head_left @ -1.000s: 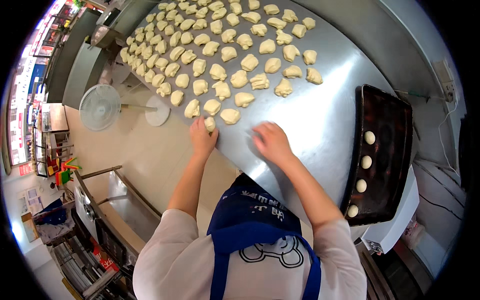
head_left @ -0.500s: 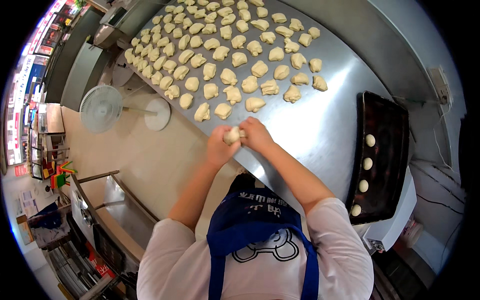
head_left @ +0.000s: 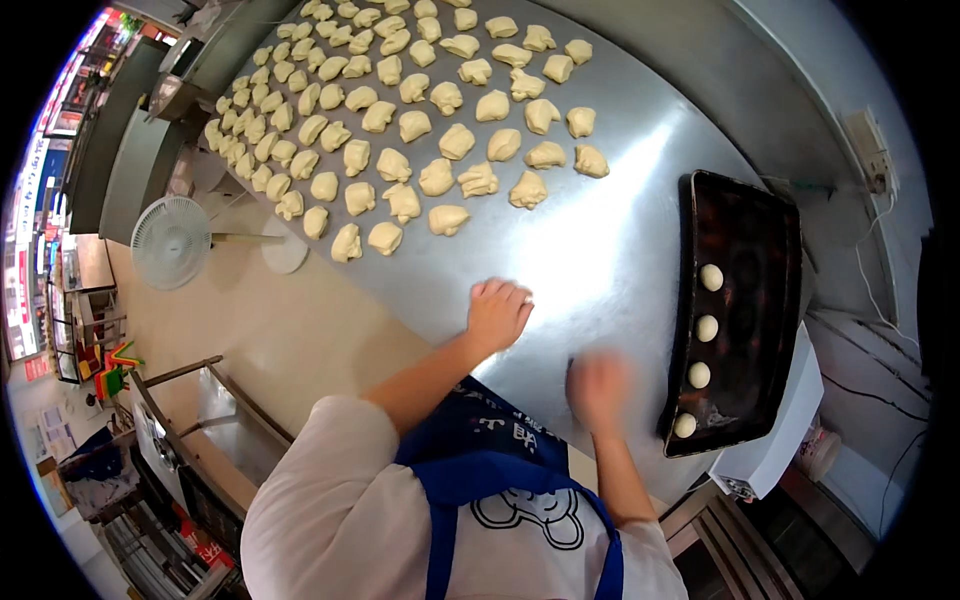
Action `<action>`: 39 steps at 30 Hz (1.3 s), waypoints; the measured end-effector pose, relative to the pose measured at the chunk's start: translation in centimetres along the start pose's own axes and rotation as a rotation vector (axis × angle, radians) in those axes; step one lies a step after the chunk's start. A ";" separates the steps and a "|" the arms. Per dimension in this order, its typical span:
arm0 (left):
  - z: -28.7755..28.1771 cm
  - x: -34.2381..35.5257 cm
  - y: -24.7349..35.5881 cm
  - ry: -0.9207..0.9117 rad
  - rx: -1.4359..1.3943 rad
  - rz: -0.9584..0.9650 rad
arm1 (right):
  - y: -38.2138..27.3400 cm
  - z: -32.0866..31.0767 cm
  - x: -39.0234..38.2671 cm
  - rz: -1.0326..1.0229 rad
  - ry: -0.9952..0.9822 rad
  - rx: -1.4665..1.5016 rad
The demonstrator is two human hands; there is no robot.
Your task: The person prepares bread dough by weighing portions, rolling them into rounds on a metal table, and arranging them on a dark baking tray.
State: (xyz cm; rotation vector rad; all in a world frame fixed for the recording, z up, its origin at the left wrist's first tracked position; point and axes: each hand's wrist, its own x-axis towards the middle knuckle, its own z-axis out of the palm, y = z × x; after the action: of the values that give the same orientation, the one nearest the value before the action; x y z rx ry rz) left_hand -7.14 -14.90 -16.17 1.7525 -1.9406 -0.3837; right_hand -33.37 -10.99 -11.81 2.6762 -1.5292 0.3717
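Applying light, even palm pressure should suit the dough pieces [head_left: 457, 141], spread across the steel table [head_left: 440, 285]. Left hand [head_left: 499, 315] is curled, right hand [head_left: 600, 388] blurred; whether either grips anything cannot be told. Four dough balls [head_left: 707, 328] line the dark tray [head_left: 755, 330].

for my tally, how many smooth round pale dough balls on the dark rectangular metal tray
4, lining the left side of the tray: top ball, second ball, third ball, bottom ball.
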 end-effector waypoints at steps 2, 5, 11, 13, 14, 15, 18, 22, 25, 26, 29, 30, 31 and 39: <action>-0.2 5.0 0.8 0.062 -0.009 0.157 | -0.2 2.0 4.9 0.182 0.074 0.118; 0.0 10.9 -2.4 -0.037 -0.056 0.291 | 2.9 4.2 11.5 0.237 0.221 0.225; -1.7 4.0 -6.2 -0.213 0.022 0.336 | 5.1 1.1 6.3 0.285 0.226 0.324; -1.8 2.0 -5.6 -0.128 0.100 0.326 | 1.7 -2.0 7.5 0.349 -0.190 0.207; -1.2 1.6 -4.0 -0.075 0.124 0.307 | 0.6 -2.5 7.6 0.382 -0.412 0.143; -0.4 1.8 -2.0 -0.024 0.138 0.293 | 0.5 -0.9 7.7 0.335 -0.280 0.194; 0.9 9.0 -1.3 -0.017 0.002 0.253 | 3.5 4.1 13.5 0.221 -0.132 0.215; -0.4 9.5 -7.0 -0.285 -0.143 0.389 | 10.7 12.6 7.9 0.559 -0.113 0.606; -2.4 3.8 -7.6 -0.228 -0.246 0.291 | 7.8 5.9 6.3 0.134 0.026 0.286; -2.1 2.8 -6.3 -0.142 -0.177 0.328 | 7.3 5.9 7.0 0.084 0.081 0.262; -0.7 2.8 -1.5 -0.017 0.017 0.369 | 4.9 8.9 9.4 -0.036 0.205 0.211; -0.4 5.8 0.4 -0.043 0.057 0.360 | 5.0 10.1 9.2 -0.059 0.228 0.176; 0.5 7.2 -0.8 -0.006 0.050 0.339 | 5.1 11.8 9.6 -0.091 0.264 0.152; -1.9 3.5 -5.7 -0.021 -0.256 0.384 | 7.9 6.7 5.7 0.225 -0.108 0.459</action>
State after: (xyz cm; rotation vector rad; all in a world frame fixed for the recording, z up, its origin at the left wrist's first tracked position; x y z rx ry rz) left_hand -1.49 -18.91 -16.93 1.1903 -2.0799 -0.4859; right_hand -36.13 -20.87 -17.77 2.8906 -2.0009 0.6727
